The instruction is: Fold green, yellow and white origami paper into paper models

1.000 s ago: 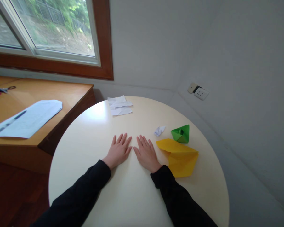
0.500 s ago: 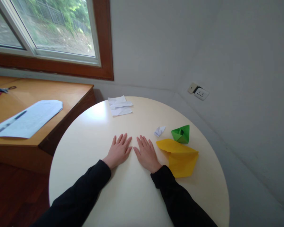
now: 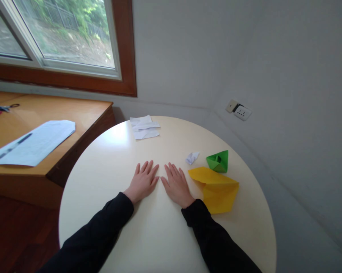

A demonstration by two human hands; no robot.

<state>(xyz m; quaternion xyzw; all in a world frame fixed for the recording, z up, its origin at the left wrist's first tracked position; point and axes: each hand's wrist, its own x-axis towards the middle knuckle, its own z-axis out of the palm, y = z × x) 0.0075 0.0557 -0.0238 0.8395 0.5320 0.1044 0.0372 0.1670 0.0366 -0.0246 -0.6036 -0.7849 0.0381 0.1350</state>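
Note:
My left hand [image 3: 144, 179] lies flat on the round white table [image 3: 97, 204], fingers spread, holding nothing. Close beside it, my right hand [image 3: 176, 183] rests palm down with its fingers stretched out, also holding nothing. The two thumbs nearly meet. Just right of my right hand is a folded yellow paper [image 3: 220, 195], partly behind my right sleeve. Behind that sits a green paper boat [image 3: 218, 162]. A small folded white paper piece [image 3: 192, 157] lies to the boat's left. Several torn or folded white paper sheets [image 3: 145, 128] are at the table's far edge.
A wooden desk [image 3: 82, 110] stands on the left, holding white papers [image 3: 48, 138] with a dark pen [image 3: 14, 146] on top, and scissors [image 3: 3, 109]. A window [image 3: 74, 34] is above it. Wall sockets [image 3: 242, 112] are at the right.

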